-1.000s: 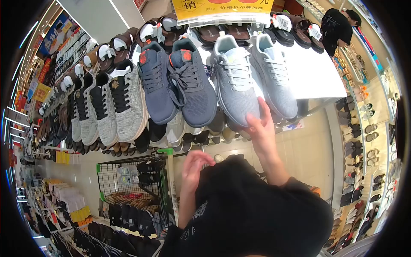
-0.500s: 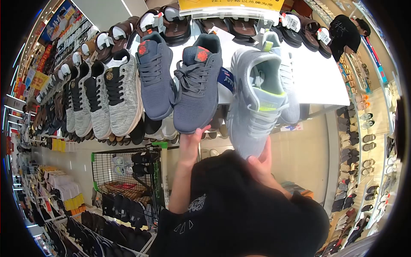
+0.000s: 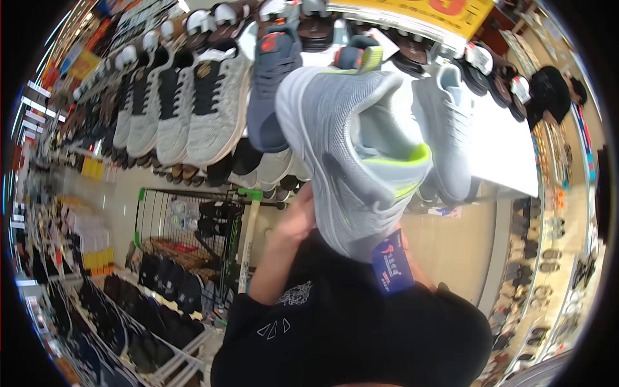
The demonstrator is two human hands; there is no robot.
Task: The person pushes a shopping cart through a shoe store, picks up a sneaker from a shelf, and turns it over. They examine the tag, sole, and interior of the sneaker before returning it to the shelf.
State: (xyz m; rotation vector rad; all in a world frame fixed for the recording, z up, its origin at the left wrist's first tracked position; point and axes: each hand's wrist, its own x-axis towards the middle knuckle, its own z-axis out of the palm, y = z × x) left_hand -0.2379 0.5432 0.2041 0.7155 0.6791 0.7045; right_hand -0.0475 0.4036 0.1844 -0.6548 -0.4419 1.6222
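Many sneakers lie in a row on the tilted display shelf, toes outward for shoppers. One grey sneaker is lifted before it, opening turned up; left hand clamps its toe, right hand hidden, so its grip cannot be told. Blue tag dangles below.

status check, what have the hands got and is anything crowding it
Left hand on the grey sneaker, lifted near camera. Right hand hidden behind it, grip unclear. Blue hang tag dangling off it. Shelf shoes close behind.
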